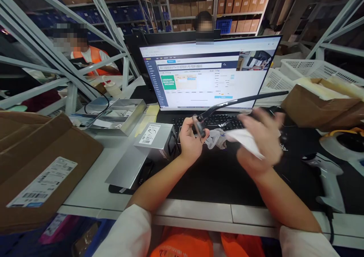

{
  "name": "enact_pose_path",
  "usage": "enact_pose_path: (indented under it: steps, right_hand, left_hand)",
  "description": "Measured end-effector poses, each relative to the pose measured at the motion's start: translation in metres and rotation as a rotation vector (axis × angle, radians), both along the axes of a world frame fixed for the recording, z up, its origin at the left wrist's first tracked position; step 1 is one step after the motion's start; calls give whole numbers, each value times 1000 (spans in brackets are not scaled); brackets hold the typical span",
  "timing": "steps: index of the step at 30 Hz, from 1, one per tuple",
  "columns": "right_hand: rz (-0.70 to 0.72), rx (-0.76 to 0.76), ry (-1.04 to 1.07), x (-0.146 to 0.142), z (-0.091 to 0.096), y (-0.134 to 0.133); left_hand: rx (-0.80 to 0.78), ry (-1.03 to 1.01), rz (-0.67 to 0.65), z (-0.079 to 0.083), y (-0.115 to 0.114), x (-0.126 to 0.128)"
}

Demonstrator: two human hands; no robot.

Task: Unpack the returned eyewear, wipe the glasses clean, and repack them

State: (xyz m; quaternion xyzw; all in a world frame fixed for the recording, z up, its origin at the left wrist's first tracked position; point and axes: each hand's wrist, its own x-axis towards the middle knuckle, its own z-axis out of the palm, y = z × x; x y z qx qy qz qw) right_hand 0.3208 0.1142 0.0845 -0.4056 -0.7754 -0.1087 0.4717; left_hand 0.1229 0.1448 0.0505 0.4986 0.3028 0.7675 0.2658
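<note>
My left hand is closed around the thick end of a black curved lever-like bar, above the keyboard. Its long thin part points right, across the lower edge of the screen. My right hand is smeared by motion, with a white sheet between its thumb and fingers; whether paper or film I cannot tell. Crumpled clear plastic lies between the hands. Left of my left hand stands a silver box with a white label, its flap stretching toward me.
A monitor stands behind the keyboard. A barcode scanner rests at right, near an open carton and white baskets. A large carton and a silver tray occupy the left. Beyond the metal frame sits a person.
</note>
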Motion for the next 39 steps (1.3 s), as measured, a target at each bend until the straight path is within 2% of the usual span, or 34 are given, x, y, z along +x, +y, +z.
enact_pose_path:
  steps: [2,3,8,10,11,12,14,16,17,19,21,24,27,31,39]
  right_hand:
    - [-4,14,37,-15,6,-1]
    - [-3,-42,48,-18,11,1]
    - [-65,-684,-36,1,31,27]
    - [-63,-788,24,10,30,37]
    - [-86,-746,115,12,28,40]
    - [-136,-634,230,12,25,42]
    - [-267,-247,423,6,15,40]
    - [-298,109,416,-6,4,36]
    - [-248,186,334,-13,-1,33]
    - [-67,156,107,-28,-11,30]
    - [101,14,-75,-42,-19,27]
    - [230,-112,-182,-56,-25,24]
    - [219,-137,-263,-61,-28,23]
    - [191,-68,-350,-52,-29,29]
    - [268,42,-303,-28,-21,45]
  left_hand:
    - [-54,-8,-11,2,0,0]
    - [-81,-11,-19,2,2,-1]
    - [-194,-69,-71,-8,20,-7]
    - [-224,-63,-82,-11,25,-8]
    - [-236,-52,-86,-12,26,-7]
    - [-245,-37,-86,-12,26,-7]
    - [-249,1,-71,-10,23,-4]
    - [-240,29,-55,-8,19,-1]
    - [-231,36,-50,-6,17,0]
    - [-214,25,-45,-5,15,0]
    - [-202,-21,-41,-4,15,-3]
    - [-174,-123,-21,-3,18,-10]
    - [-159,-191,-16,2,18,-16]
    - [-216,-316,-90,12,16,-16]
    - [-337,-524,-251,22,19,-18]
